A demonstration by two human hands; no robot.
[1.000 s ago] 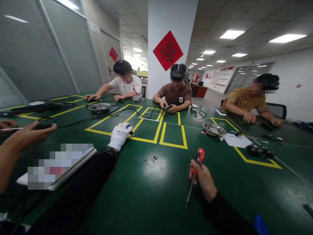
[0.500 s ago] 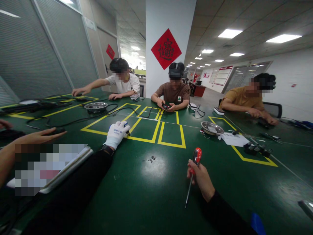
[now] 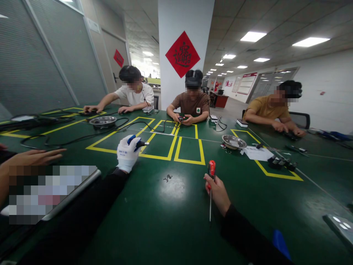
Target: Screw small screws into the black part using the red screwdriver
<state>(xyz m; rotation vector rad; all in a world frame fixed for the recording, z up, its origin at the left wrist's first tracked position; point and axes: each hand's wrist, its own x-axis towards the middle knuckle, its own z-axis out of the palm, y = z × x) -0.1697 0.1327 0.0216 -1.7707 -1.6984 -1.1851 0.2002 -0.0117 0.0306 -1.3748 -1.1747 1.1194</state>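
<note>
My left hand (image 3: 127,153), in a white glove, is lifted a little off the green table (image 3: 171,224) and is closed round a blue-handled tool (image 3: 137,142) whose dark tip points right. My bare right hand (image 3: 217,192) grips a red-handled screwdriver (image 3: 211,184); its handle stands up and the shaft points down towards me. A small heap of dark screws (image 3: 167,178) lies on the table between my hands.
Three people sit across the table handling small devices. A co-worker's hand (image 3: 33,157) rests flat at the left beside a flat silvery device (image 3: 74,191). Two metal bowls (image 3: 233,141) (image 3: 103,120), black cables (image 3: 82,137), paper (image 3: 255,153) and dark parts (image 3: 279,162) lie among yellow tape boxes.
My left hand has risen from the table with the blue-handled tool and turned it sideways. The screwdriver in my right hand has swung more upright. The view has shifted slightly.
</note>
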